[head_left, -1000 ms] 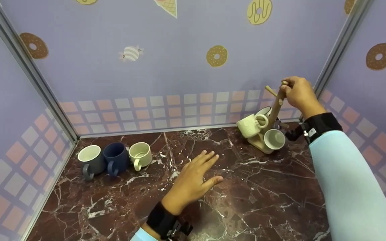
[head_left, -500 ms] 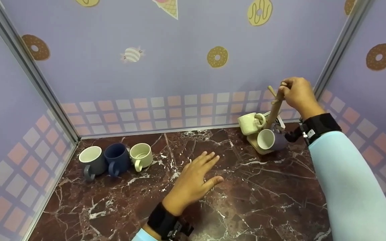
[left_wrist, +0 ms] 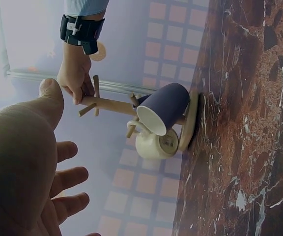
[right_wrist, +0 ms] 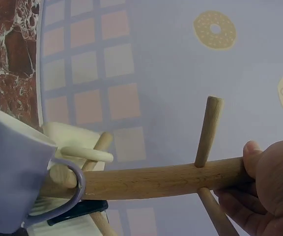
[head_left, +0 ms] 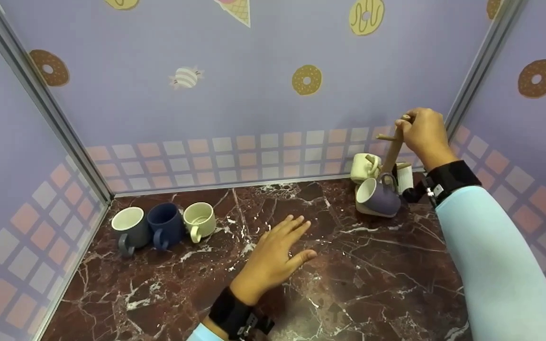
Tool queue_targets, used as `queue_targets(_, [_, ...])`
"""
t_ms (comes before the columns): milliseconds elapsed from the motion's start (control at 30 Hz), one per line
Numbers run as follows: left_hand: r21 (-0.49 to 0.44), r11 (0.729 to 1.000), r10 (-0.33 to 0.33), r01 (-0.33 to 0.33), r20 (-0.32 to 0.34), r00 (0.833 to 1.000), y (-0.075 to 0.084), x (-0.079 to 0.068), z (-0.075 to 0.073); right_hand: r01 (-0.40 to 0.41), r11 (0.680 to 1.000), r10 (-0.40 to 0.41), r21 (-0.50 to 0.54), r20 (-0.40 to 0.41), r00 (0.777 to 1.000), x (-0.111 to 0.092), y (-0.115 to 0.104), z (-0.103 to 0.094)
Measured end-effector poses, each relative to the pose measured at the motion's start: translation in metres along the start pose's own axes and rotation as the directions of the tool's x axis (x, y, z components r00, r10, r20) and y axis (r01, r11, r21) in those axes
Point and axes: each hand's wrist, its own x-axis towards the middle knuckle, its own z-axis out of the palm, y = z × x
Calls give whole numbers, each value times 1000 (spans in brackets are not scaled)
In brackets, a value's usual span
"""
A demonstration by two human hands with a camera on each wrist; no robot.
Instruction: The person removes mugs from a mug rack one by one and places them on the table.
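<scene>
Mug stand (head_left: 393, 155) turned since earlier, right hand (head_left: 423, 131) pinching its top, left hand (head_left: 271, 255) spread, apparently above the tabletop (head_left: 377, 284)

We wear pale blue sleeves: our right sleeve (head_left: 500, 255) looks smooth and close-fitting along the forearm, and of our left sleeve (head_left: 204, 333) we see just a short piece. A wide black right strap (head_left: 460, 177) and a matching left strap (head_left: 228, 307) circle our wrists. Each carries a small, blocky black device, the right device (head_left: 415, 193) and the left device (head_left: 264, 325). Beside the right one sits a little white label (head_left: 440, 188). Our fingers (head_left: 297, 229) are bare.
</scene>
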Motion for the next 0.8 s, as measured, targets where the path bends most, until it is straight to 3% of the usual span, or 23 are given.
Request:
queue_targets(567, [5,1000,6,-6,-1,1000,2,-1,-1,-55,998,55,-1,8,998,-3,0,2])
queue_targets(800, [0,1000,12,-12,-2,1000,2,-2,-1,-50,997,51,60,-26,998,-8,3,4])
